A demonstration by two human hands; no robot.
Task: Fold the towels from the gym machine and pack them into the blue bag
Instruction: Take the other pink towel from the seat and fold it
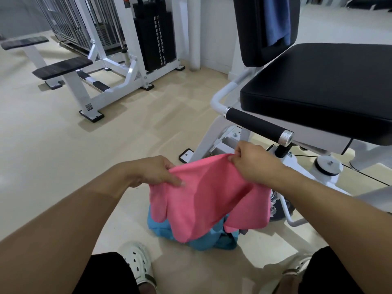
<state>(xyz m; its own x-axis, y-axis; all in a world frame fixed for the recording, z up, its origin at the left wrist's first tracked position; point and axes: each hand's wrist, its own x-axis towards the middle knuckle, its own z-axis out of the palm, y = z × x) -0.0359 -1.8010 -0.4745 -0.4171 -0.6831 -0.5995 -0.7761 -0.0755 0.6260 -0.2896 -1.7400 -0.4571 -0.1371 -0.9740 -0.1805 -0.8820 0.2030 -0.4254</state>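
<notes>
Your left hand and right hand each pinch the top edge of the pink towel, fingers clamped on cloth. It hangs above the blue bag on the floor, beside the gym machine.

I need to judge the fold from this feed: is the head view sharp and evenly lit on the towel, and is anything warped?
Head view: the pink towel and both hands, left hand and right hand, are evenly lit without glare; detail is slightly soft; wide-angle bending shows at the edges, stretching the forearms; soft shadows lie on the floor under the blue bag.
</notes>
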